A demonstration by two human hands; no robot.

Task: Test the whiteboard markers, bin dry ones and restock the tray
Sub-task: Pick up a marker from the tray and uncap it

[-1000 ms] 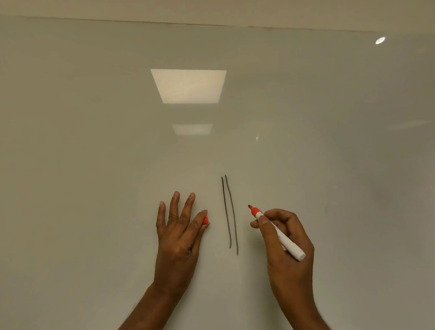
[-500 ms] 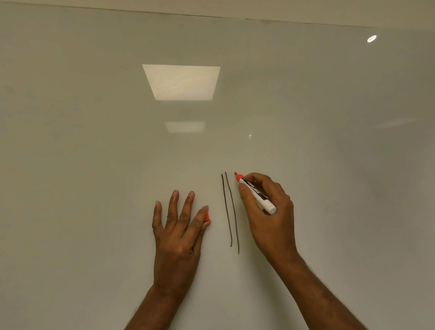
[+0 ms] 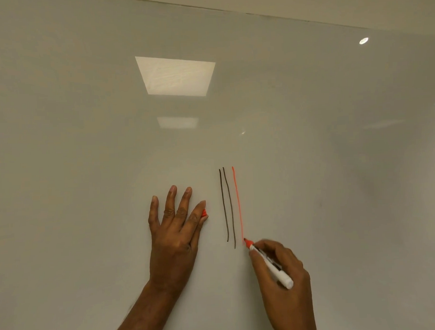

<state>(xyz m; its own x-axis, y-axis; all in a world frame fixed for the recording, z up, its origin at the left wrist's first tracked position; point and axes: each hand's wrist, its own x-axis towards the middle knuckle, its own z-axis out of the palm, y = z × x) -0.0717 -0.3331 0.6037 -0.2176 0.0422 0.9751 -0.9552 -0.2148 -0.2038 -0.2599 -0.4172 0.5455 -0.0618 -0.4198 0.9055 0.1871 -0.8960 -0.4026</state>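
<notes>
whiteboard (image 3: 334, 160): only top edge in view | left hand (image 3: 173, 238): grip spread flat on board, forearm cropped | right hand (image 3: 284, 273): grip pinching red marker (image 3: 273, 266), tip at foot of red line (image 3: 238, 206) beside two dark lines (image 3: 224, 206) | red cap (image 3: 204, 213): mostly hidden under left thumb

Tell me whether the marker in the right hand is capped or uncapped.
Uncapped. The marker's bare red tip meets the whiteboard at the foot of a red line; the right hand grips its barrel.
</notes>
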